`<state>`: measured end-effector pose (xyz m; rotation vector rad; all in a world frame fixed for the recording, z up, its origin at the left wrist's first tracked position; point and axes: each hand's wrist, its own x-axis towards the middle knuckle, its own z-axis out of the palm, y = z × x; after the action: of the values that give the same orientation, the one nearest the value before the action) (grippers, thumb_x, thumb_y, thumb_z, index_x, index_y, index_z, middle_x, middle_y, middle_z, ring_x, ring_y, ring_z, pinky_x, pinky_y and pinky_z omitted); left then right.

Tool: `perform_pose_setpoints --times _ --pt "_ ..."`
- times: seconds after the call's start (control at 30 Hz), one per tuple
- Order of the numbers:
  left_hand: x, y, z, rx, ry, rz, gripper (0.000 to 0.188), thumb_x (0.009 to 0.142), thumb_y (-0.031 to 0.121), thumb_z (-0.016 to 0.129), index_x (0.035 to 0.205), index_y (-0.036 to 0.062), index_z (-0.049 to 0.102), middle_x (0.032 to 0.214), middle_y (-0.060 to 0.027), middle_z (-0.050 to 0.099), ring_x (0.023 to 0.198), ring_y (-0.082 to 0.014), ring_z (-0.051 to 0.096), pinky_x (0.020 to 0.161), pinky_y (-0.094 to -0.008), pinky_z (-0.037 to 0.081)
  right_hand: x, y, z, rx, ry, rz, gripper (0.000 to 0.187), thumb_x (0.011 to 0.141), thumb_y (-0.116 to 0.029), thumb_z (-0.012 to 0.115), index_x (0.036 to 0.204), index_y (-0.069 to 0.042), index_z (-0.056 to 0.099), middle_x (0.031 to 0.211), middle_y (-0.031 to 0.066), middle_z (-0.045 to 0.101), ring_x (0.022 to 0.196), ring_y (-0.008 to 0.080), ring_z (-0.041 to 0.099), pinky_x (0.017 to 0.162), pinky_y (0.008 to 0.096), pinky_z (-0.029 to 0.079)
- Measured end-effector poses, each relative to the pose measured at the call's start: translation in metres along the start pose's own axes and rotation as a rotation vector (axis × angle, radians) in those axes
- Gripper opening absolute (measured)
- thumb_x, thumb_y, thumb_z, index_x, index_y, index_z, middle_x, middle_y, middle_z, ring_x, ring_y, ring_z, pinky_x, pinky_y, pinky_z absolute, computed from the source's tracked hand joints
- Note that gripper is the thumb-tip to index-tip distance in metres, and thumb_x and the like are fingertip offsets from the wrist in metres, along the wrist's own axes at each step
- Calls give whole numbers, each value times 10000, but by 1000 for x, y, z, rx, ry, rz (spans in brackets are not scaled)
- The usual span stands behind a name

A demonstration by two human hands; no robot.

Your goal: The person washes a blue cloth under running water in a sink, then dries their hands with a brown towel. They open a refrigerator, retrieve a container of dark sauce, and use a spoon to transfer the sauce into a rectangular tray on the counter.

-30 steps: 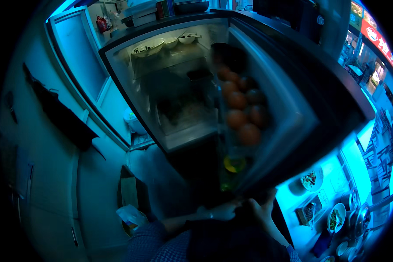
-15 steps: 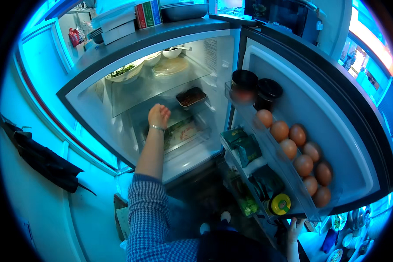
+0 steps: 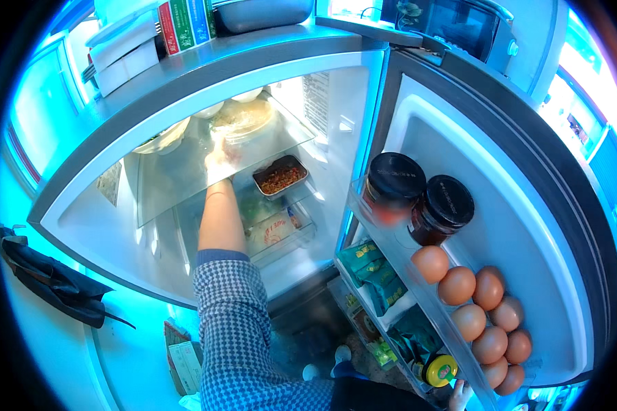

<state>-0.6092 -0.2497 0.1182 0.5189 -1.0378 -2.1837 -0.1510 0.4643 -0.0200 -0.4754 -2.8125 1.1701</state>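
Observation:
My left hand [image 3: 221, 161] reaches deep into the open refrigerator, below the upper glass shelf [image 3: 185, 185]. Glare through the glass blurs its fingers, so what they do is unclear. To the right of the wrist, a metal tray of reddish-brown food [image 3: 281, 179] sits on the lower level. Above my hand, a covered round bowl [image 3: 245, 122] rests on the upper shelf. At the lower right, my right hand [image 3: 461, 395] grips the edge of the open refrigerator door [image 3: 562, 274]; only part of it shows, next to a yellow-lidded jar [image 3: 440, 370].
The door racks hold two dark-lidded jars [image 3: 396, 177], several brown eggs [image 3: 469, 320] and green packets [image 3: 376, 274]. A clear drawer [image 3: 281, 236] with packages lies low inside. White boxes [image 3: 125, 58] stand on top. A black bag [image 3: 51, 277] hangs at the left.
My left hand has moved farther in and upward, from above the drawer to under the upper shelf. The view has shifted, and the door and eggs appear lower.

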Motion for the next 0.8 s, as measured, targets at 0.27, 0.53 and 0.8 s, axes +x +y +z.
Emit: perform_pose_setpoints --times 0.27,0.53,0.8 --pt "29 12 -28 -221 -170 -93 206 783 203 606 918 51 570 819 -58 592 662 -178 552 555 -323 447 0 61 -8 -361 -85 -120 287 891 -115 403 1152 -18 475 1044 211 519 902 326 508 727 378 426" --pt "-35 45 -59 -360 -43 -102 263 815 187 563 1026 33 528 996 -101 577 925 -250 549 782 -396 461 12 7 -7 104 133 -24 335 868 -249 503 1086 1 455 1040 157 502 913 251 487 786 332 387" --pt "-120 68 -61 -196 410 -95 297 758 256 658 965 75 546 822 -57 511 681 -181 465 746 -456 476 14 -53 0 236 149 -46 248 875 -187 509 993 16 427 920 78 500 816 151 455 719 287 378"
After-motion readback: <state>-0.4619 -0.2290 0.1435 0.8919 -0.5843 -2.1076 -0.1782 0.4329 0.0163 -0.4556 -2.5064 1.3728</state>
